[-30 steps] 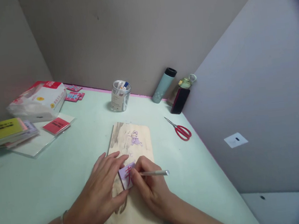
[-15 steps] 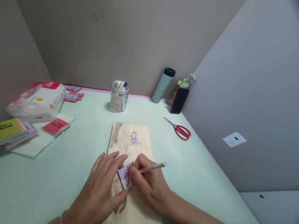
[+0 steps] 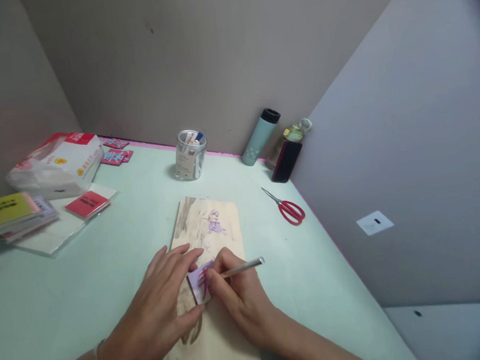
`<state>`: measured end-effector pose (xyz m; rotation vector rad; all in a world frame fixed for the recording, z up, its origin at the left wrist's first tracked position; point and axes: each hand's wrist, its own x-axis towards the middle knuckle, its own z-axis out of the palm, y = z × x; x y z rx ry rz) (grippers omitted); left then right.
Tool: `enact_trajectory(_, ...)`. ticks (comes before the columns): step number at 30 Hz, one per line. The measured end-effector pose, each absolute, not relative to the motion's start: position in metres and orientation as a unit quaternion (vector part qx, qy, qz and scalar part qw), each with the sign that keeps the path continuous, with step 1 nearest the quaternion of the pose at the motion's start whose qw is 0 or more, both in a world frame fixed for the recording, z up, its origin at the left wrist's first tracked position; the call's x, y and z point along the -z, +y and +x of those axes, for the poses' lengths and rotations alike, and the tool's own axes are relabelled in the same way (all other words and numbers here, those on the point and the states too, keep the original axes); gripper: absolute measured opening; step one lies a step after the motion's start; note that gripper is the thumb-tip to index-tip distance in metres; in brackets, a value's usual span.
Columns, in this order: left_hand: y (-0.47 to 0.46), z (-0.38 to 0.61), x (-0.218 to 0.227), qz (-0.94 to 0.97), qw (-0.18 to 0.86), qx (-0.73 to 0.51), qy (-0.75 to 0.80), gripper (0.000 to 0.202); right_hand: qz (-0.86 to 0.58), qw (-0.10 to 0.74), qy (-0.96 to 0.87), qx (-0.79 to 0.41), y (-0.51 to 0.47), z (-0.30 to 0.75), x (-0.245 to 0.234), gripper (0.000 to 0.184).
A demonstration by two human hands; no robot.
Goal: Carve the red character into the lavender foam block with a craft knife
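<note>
A small purple square pad (image 3: 199, 286) with a red character on it lies on a pale wooden board (image 3: 227, 348). My left hand (image 3: 158, 304) holds the pad from the left, thumb at its lower edge and fingers at its upper edge. A slim silver pen-shaped tool (image 3: 245, 266) is pinched in my right hand (image 3: 243, 299), which rests over the pad's right part. The tool's tip is hidden behind my fingers, so I cannot tell whether it is a pen or a craft knife. Purple scraps (image 3: 215, 223) lie higher up the board.
Red-handled scissors (image 3: 288, 209) lie right of the board. Behind stand a clear cup of pens (image 3: 191, 156), a teal tumbler (image 3: 261, 135), a green-lidded bottle (image 3: 294, 133) and a phone (image 3: 288, 160). At left are a tissue pack (image 3: 58, 163), several pads (image 3: 9, 213) and a red pad (image 3: 87, 204).
The whole view has shifted very slightly. The silver tool's back end dips a little to the left; my left hand keeps its place on the pad.
</note>
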<state>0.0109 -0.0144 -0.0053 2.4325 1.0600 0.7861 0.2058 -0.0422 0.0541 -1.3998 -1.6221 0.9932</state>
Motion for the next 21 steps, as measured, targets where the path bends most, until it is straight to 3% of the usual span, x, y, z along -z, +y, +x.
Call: enact_trajectory(21, -0.013, 0.010, 0.006, 0.866, 0.182, -0.284, 0.369, 0.069, -0.550, 0.409, -0.627, -0.371, -0.041, 0.206, -0.043, 0.027)
